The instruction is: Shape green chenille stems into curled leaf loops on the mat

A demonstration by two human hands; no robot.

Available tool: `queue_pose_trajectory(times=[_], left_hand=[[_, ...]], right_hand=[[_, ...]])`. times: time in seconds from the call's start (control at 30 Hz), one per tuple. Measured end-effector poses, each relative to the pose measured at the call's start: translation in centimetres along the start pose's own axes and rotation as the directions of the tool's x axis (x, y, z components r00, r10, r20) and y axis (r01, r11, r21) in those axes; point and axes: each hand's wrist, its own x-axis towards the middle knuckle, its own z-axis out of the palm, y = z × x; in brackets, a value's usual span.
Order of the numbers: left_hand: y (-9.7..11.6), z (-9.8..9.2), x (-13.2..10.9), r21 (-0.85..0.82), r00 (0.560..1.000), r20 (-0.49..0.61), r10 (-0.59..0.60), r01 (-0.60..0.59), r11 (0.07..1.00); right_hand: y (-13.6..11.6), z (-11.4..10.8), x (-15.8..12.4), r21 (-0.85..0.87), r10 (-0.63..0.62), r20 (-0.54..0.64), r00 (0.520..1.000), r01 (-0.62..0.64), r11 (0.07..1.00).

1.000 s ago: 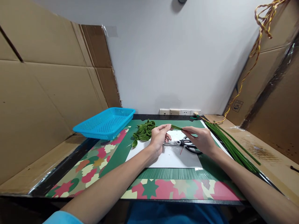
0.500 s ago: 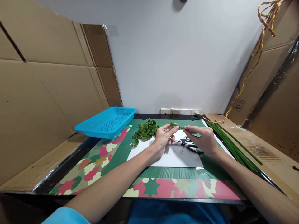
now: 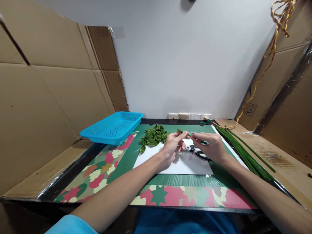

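Observation:
A short green pipe cleaner (image 3: 179, 130) is pinched between thumb and fingers of my left hand (image 3: 171, 147), its free end sticking out to the upper left. The fingertips of my right hand (image 3: 212, 144) close on the other end, touching or nearly touching the left fingertips. Below the hands, scissors (image 3: 201, 154) with black and white handles lie on a white sheet (image 3: 170, 168), partly covered by my right hand. Left of my hands is a heap of leaf shapes (image 3: 153, 136) bent from green pipe cleaners.
A blue plastic basket (image 3: 110, 140) stands at the back left. Long green pipe cleaners (image 3: 243, 151) lie bundled on the right. Cardboard walls (image 3: 60, 91) flank the table, and a yellow twisted cord (image 3: 257, 81) hangs at the right. Sockets (image 3: 190, 116) line the back wall.
Both hands stay close together around the pipe cleaner. My left hand has turned slightly and its lower fingers have curled in. The view has shifted a little.

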Motion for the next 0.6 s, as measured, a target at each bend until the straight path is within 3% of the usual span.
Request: queue_pose_trajectory(times=[0.3,0.6], left_hand=[[-0.1,-0.4,0.7,0.006,0.997,-0.074,0.036,-0.036,0.999],[0.0,-0.8,0.8,0.069,0.996,-0.071,0.062,-0.058,0.996]], right_hand=[[0.4,0.3,-0.2,-0.027,-0.001,-0.004,1.000,0.001,1.000],[0.3,0.3,-0.1,-0.010,-0.001,0.007,1.000,0.002,1.000]])
